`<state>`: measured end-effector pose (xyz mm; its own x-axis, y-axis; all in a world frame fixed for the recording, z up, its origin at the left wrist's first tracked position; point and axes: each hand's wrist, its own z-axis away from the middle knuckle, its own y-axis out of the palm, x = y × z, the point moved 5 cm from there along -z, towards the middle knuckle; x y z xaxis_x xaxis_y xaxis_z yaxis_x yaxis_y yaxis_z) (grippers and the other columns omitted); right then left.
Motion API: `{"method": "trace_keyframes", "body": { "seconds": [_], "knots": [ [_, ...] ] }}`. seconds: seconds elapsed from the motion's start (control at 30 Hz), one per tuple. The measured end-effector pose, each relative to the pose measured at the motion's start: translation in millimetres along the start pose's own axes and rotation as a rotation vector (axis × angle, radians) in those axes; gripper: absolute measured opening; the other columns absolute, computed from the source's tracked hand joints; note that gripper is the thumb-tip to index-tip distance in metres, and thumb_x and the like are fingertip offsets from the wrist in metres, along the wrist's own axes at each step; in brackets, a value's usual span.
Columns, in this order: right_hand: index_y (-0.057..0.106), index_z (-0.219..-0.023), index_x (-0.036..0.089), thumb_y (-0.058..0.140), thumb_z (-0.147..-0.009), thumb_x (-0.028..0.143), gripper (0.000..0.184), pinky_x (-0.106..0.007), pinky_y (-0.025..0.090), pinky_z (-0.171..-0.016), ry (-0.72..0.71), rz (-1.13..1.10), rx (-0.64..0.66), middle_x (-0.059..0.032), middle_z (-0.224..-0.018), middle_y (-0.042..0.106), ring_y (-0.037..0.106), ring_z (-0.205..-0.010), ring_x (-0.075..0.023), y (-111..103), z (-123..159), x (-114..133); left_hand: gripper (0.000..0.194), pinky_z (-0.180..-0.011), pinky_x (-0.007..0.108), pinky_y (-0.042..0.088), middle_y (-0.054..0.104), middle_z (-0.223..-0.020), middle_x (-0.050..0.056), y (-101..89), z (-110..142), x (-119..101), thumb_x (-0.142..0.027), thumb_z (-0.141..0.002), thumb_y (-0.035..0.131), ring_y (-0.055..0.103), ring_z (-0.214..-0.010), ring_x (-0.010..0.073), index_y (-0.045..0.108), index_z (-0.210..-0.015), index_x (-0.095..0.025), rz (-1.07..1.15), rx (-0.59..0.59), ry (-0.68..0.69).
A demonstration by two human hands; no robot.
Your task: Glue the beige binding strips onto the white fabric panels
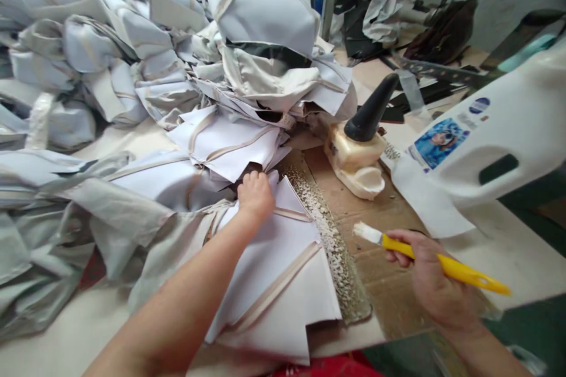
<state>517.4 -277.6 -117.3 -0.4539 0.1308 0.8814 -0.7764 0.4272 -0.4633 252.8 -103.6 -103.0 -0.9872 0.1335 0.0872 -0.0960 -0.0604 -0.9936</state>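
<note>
My right hand (pixel 435 283) is wrapped round the yellow handle of a paintbrush (pixel 398 245). Its whitish bristles point left, above brown cardboard. My left hand (pixel 256 197) has its fingers curled closed at the upper edge of a white sewn panel (pixel 269 253) with beige tape strips; the fingertips are partly hidden. This panel lies on a board (pixel 331 247) speckled with dried, glue-like residue. Just beyond my left hand is a stack of similar white panels (pixel 234 138).
A cut-down glue container (pixel 354 156) with a black cone (pixel 374 109) on it stands on the cardboard (pixel 375 283). At right is a big white jug (pixel 499 135) with a blue label. Piled white and grey sewn pieces (pixel 119 41) fill the left and back.
</note>
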Motion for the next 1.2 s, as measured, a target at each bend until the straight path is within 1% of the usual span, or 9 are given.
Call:
{"method": "trace_keyframes", "body": {
  "seconds": [0.07,0.17,0.3,0.47,0.73,0.8,1.0,1.07,1.2],
  "knots": [
    [0.061,-0.083,0.018,0.036,-0.090,0.046,0.038,-0.026,0.049,-0.055,0.093,-0.106,0.030,-0.0014,-0.060,0.056,0.058,-0.059,-0.0157,17.0,-10.7,9.4,0.035,-0.084,0.043,0.041,0.056,-0.109,0.014,-8.1,11.6,-6.3,-0.031,-0.084,0.046,0.049,-0.105,0.0294,0.052,-0.116,-0.017,0.001,-0.091,0.108],
    [0.061,-0.084,0.018,0.050,-0.083,0.045,0.029,-0.028,0.049,-0.059,0.123,-0.206,0.058,-0.0017,-0.064,0.058,0.059,-0.062,-0.0170,41.3,-25.0,30.1,0.029,-0.092,0.051,0.033,0.058,-0.112,0.012,-15.7,32.2,-16.8,-0.031,-0.088,0.043,0.043,-0.115,0.0311,0.059,-0.108,-0.020,0.014,-0.172,0.395],
    [0.060,-0.084,0.018,0.053,-0.080,0.043,0.027,-0.028,0.048,-0.060,0.070,-0.160,0.110,-0.0026,-0.067,0.061,0.059,-0.064,-0.0177,66.7,-36.7,47.4,0.033,-0.102,0.056,0.021,0.051,-0.131,0.004,9.9,42.0,-33.2,-0.030,-0.089,0.041,0.030,-0.130,0.0268,0.054,-0.119,-0.026,0.062,-0.055,0.690],
    [0.057,-0.075,0.019,0.048,-0.082,0.044,0.027,-0.027,0.046,-0.060,0.036,-0.048,0.116,-0.0016,-0.062,0.061,0.058,-0.060,-0.0167,91.2,-53.3,43.2,0.037,-0.103,0.066,0.010,0.049,-0.133,0.004,43.6,25.6,-51.1,-0.033,-0.088,0.046,0.032,-0.129,0.0307,0.052,-0.123,-0.025,0.093,0.034,0.708],
    [0.054,-0.072,0.019,0.043,-0.083,0.041,0.027,-0.028,0.044,-0.058,-0.060,0.041,0.193,-0.0019,-0.057,0.060,0.058,-0.058,-0.0174,157.0,-107.0,31.3,0.028,-0.105,0.059,0.017,0.060,-0.113,0.008,44.2,31.4,-47.0,-0.033,-0.086,0.051,0.043,-0.114,0.0277,0.061,-0.105,-0.015,0.106,-0.058,0.732],
    [0.052,-0.065,0.020,0.044,-0.081,0.038,0.026,-0.027,0.042,-0.056,-0.076,0.071,0.232,-0.0010,-0.054,0.058,0.056,-0.055,-0.0166,155.0,-102.2,30.3,0.028,-0.106,0.057,0.017,0.060,-0.110,0.007,45.0,31.7,-46.2,-0.034,-0.086,0.053,0.043,-0.112,0.0271,0.061,-0.105,-0.015,0.126,-0.059,0.726],
    [0.046,-0.053,0.021,0.044,-0.078,0.031,0.027,-0.025,0.036,-0.047,-0.070,0.231,0.378,0.0024,-0.045,0.050,0.048,-0.045,-0.0137,120.8,-55.6,35.8,0.025,-0.105,0.053,0.019,0.060,-0.101,0.007,48.2,31.4,-45.3,-0.034,-0.085,0.054,0.044,-0.107,0.0253,0.062,-0.099,-0.015,0.147,-0.082,0.725],
    [0.046,-0.053,0.021,0.044,-0.078,0.032,0.027,-0.024,0.036,-0.047,-0.093,0.239,0.377,0.0022,-0.045,0.050,0.049,-0.046,-0.0135,127.1,-63.1,40.2,0.025,-0.105,0.052,0.018,0.060,-0.101,0.007,49.2,31.2,-44.9,-0.035,-0.085,0.054,0.044,-0.107,0.0251,0.062,-0.099,-0.016,0.152,-0.080,0.724],
    [0.045,-0.056,0.021,0.042,-0.078,0.033,0.025,-0.023,0.039,-0.051,-0.174,0.191,0.292,0.0005,-0.053,0.053,0.052,-0.053,-0.0142,164.1,-110.9,48.3,0.027,-0.105,0.052,0.017,0.060,-0.104,0.007,50.0,31.1,-44.4,-0.036,-0.084,0.055,0.043,-0.109,0.0250,0.061,-0.101,-0.015,0.156,-0.082,0.717]
  ]
}}
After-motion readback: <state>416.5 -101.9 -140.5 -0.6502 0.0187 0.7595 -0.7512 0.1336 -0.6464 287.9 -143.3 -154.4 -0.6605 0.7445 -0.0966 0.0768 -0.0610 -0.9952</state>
